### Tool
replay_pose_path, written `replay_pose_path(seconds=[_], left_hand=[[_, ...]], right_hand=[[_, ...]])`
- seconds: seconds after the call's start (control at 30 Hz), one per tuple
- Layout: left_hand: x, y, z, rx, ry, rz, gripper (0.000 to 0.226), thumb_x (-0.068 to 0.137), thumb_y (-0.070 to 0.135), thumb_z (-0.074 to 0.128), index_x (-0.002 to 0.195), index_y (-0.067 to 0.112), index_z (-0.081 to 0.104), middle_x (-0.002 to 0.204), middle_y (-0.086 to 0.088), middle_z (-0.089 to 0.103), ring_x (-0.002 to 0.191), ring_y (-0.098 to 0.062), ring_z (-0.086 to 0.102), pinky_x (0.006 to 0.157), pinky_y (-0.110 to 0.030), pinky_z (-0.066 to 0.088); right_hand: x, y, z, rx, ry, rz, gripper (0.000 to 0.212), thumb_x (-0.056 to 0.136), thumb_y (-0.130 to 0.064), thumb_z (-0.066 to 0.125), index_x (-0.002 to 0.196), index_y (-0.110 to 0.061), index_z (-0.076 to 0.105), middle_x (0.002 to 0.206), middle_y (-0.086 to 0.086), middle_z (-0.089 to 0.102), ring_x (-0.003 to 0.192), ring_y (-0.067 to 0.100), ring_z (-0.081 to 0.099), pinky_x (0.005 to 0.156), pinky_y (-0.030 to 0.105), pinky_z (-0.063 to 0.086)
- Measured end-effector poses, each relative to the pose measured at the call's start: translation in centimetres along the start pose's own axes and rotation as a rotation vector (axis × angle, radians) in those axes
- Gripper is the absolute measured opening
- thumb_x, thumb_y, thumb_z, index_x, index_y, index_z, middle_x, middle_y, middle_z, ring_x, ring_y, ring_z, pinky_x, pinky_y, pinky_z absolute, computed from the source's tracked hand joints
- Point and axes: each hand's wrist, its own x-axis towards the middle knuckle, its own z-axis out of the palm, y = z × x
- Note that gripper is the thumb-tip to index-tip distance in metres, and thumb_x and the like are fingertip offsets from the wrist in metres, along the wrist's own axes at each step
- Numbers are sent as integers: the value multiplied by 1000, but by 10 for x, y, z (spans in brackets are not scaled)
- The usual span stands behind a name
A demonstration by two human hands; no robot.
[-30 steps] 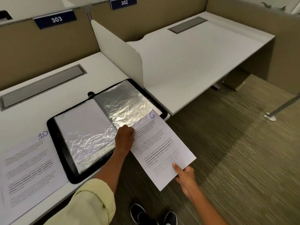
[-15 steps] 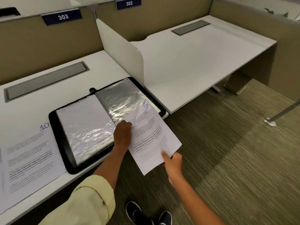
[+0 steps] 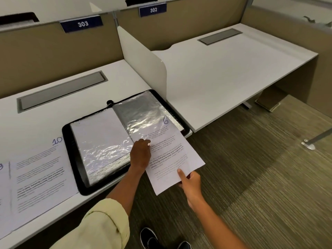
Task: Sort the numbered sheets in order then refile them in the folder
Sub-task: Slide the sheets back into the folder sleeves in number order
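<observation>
Folder: black, zip-edged, lying open on the white desk close to the front edge, its right corner against the white divider. Both open pages are clear plastic sleeves, wrinkled and glaring under the light; the left sleeve shows a white backing, the right sleeve looks grey.

Sheet 6: white, printed text, a handwritten blue "6" at its top right corner. Its top part lies partly inside or under the plastic of the right sleeve; which one cannot be told. Its lower half sticks out past the desk edge over the carpet, tilted to the right.

Left hand: rests at the bottom edge of the right sleeve, fingers curled down at the sleeve mouth beside the sheet's left edge. Whether it pinches the plastic or only presses on it cannot be told. Pale yellow sleeve cuff rolled at the forearm.

Right hand: grasps the sheet's lower right edge, thumb on top of the paper, fingers beneath.

Sheet 10: flat on the desk, just left of the folder, blue "10" at its top right. Another sheet lies to its left, cut off by the frame; its number is only partly readable.

Other: grey cable hatch set in the desk behind the folder; blue plates "303" and "302" on the back panel; second desk beyond the divider; black shoes below.
</observation>
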Motion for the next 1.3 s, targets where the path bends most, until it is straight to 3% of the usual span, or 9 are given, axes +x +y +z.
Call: replay_pose_path(seconds=[0.2,0.57,0.77,0.9,1.07,1.3], left_hand=[[12,5,3,100,-72,29,40,93,13,55,133,18,57,116,-6,57,109,-26,53,83,-41,52],[48,23,-5,61,2,99,35,99,21,52,133,16,56,106,-10,61,91,-28,63,76,-39,51],[61,40,-3,56,43,156,33,98,21,54,130,12,58,103,-11,65,86,-30,65,72,-42,56],[69,54,-3,37,96,193,27,96,14,57,121,8,64,105,-13,66,84,-29,67,69,-41,57],[81,60,2,64,138,235,11,92,6,58,85,5,67,92,-9,60,70,-23,58,53,-39,54],[80,78,15,-79,84,317,6,89,9,63,87,7,68,94,-7,61,85,-22,56,67,-38,54]], right_hand=[[-1,6,4,-22,40,28,6,95,-13,64,101,-15,63,105,3,71,97,18,69,76,34,60],[0,-1,23,-70,75,-4,7,96,-18,63,102,-14,62,101,3,71,89,16,70,75,34,61],[-9,-3,29,-131,101,-44,7,96,-21,64,98,-14,62,98,2,70,84,15,70,64,22,54],[-13,-3,28,-181,101,-101,8,94,-21,66,88,-16,66,90,1,71,78,13,71,60,19,53],[-13,1,24,-203,95,-134,9,94,-18,67,85,-19,67,89,-1,72,78,9,71,60,18,54],[5,-7,19,-194,97,-91,12,94,-22,68,87,-12,66,90,4,71,82,15,71,59,18,53]])
